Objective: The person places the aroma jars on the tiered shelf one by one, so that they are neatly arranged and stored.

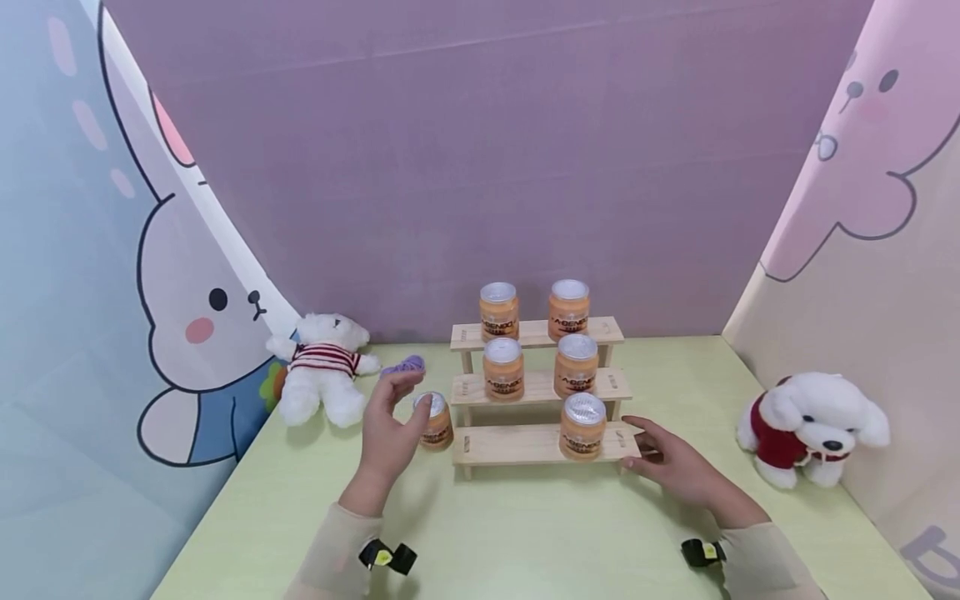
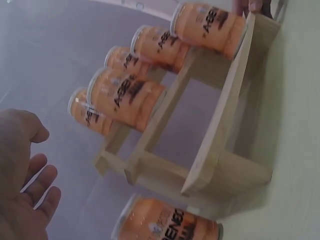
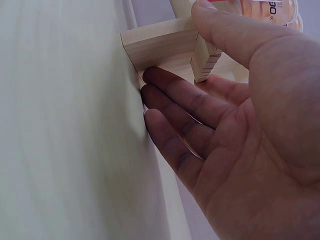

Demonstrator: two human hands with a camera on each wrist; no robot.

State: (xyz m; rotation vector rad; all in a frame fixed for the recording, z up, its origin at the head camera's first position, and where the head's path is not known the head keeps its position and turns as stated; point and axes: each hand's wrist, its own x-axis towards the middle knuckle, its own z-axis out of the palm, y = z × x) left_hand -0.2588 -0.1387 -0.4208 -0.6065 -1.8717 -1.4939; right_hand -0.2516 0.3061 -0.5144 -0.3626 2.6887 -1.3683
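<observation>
A three-step wooden display stand (image 1: pixel 510 446) bears several orange cans with silvery lids. Two cans stand on the top step, two on the middle one, and a single can (image 1: pixel 582 429) on the right part of the lowest. My right hand (image 1: pixel 671 467) holds the right end of the lowest step, thumb at the front edge and index finger behind; its other fingers (image 3: pixel 175 145) extend below the board near the tabletop. My left hand (image 1: pixel 392 433) is raised with nothing in it, fingers apart, beside another orange can (image 1: pixel 437 425) on the table left of the stand.
A white plush bear (image 1: pixel 326 367) in a striped shirt sits at the back left, near a small purple item (image 1: pixel 405 365). At the right stands a white plush dog (image 1: pixel 817 425) in red. A purple backdrop (image 1: pixel 480 167) rises behind the pale green table (image 1: pixel 525 533).
</observation>
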